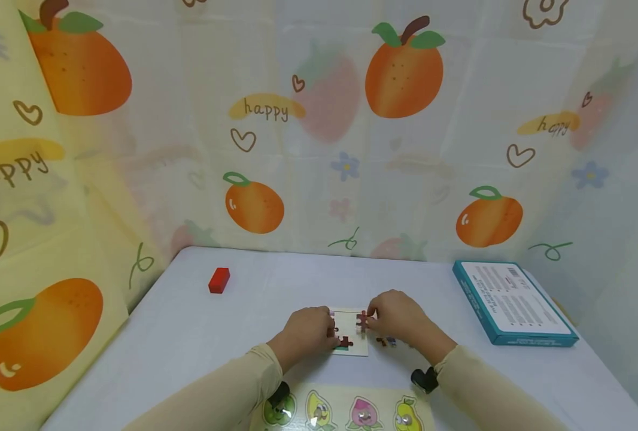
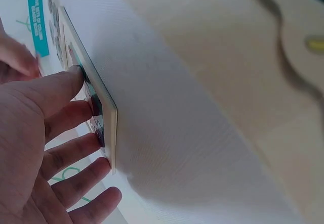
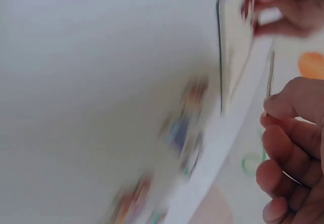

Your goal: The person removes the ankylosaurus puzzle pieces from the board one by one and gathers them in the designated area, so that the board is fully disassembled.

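Observation:
A small pale puzzle tray (image 1: 358, 351) lies on the white table, with reddish-brown jigsaw pieces (image 1: 345, 343) along its left and lower sides. My left hand (image 1: 307, 333) is at its left edge; in the left wrist view the thumb and fingertips touch pieces in the tray, the fingers fairly straight and spread. Over the tray's right side, my right hand (image 1: 397, 316) pinches a reddish-brown jigsaw piece (image 1: 361, 322) between thumb and index finger. In the right wrist view this piece appears as a thin edge. Loose jigsaw pieces (image 3: 179, 130) lie right of the tray, blurred there.
A board with cartoon fruit (image 1: 334, 395) lies at the near edge, below both forearms. A teal and white box (image 1: 529, 299) stands at the right, and a red block (image 1: 219, 280) at the back left. A fruit-printed curtain (image 1: 308, 179) hangs behind the table.

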Available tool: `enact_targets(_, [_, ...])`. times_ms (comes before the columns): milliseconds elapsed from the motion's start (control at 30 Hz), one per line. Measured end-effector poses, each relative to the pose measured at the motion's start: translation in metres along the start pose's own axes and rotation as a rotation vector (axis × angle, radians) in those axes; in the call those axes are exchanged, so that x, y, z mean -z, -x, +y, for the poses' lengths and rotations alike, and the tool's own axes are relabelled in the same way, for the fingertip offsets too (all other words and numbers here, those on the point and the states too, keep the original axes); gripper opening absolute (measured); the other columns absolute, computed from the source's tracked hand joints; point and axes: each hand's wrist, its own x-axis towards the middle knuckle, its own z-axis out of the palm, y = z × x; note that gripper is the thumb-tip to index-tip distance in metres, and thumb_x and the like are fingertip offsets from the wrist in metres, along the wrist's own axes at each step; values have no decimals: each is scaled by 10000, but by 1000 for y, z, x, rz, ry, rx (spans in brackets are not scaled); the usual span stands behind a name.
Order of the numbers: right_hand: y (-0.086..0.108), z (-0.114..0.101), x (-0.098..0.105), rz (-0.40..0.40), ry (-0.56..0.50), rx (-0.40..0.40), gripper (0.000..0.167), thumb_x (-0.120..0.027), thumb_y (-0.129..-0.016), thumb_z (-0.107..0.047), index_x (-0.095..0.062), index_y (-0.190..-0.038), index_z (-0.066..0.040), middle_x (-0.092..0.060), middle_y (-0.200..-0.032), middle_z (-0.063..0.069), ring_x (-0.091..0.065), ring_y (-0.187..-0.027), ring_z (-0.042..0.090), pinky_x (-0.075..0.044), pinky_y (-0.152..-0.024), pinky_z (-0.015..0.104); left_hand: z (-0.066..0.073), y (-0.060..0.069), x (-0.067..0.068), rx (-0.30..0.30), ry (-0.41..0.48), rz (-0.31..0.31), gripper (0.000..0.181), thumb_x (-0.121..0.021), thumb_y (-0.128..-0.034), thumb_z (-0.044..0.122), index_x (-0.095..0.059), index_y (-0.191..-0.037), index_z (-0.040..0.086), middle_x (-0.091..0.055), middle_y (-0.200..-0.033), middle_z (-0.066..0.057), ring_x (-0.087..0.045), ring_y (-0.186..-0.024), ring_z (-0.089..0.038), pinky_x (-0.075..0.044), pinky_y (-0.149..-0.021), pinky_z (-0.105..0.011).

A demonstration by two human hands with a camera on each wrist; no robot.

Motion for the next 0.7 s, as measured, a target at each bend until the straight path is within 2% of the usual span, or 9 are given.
enact_targets(167, [30, 32, 16, -35, -59, -98, 100, -788, -817, -282, -754, -863, -200, -561, -700, -81, -503, -702, 143, -461, -613, 284, 0, -1, 1, 1, -8, -5, 281, -745, -852, 399, -647, -680, 199, -504, -770, 65, -455, -632, -98, -426, -610, -274])
enact_targets(400, [65, 77, 21, -61, -67, -124, 70, -795, -805, -247, -744, -827, -205, -552, -689, -74, -497, -705, 147, -444, -608, 308, 1, 0, 2, -5, 8, -12, 281, -736, -862, 393, -638, -683, 200, -488, -768, 69, -449, -636, -100, -416, -616, -272])
enact_targets(533, [72, 107, 22, -47, -53, -152, 72, -768, -836, -211, -757, -877, -153, -597, -747, -59, -505, -714, 154, -450, -613, 312, 1, 1, 2, -17, 9, -13, 288, -735, -863, 383, -624, -673, 198, -479, -764, 66, -444, -633, -99, -412, -609, -268])
enact_targets(700, [63, 134, 24, -11, 8, -148, 96, -741, -862, -183, -763, -917, -107, -648, -815, -28, -525, -726, 160, -482, -652, 336, 1, 0, 1, -24, 10, -12, 290, -734, -866, 382, -623, -667, 203, -474, -762, 70, -440, -637, -96, -412, -615, -265])
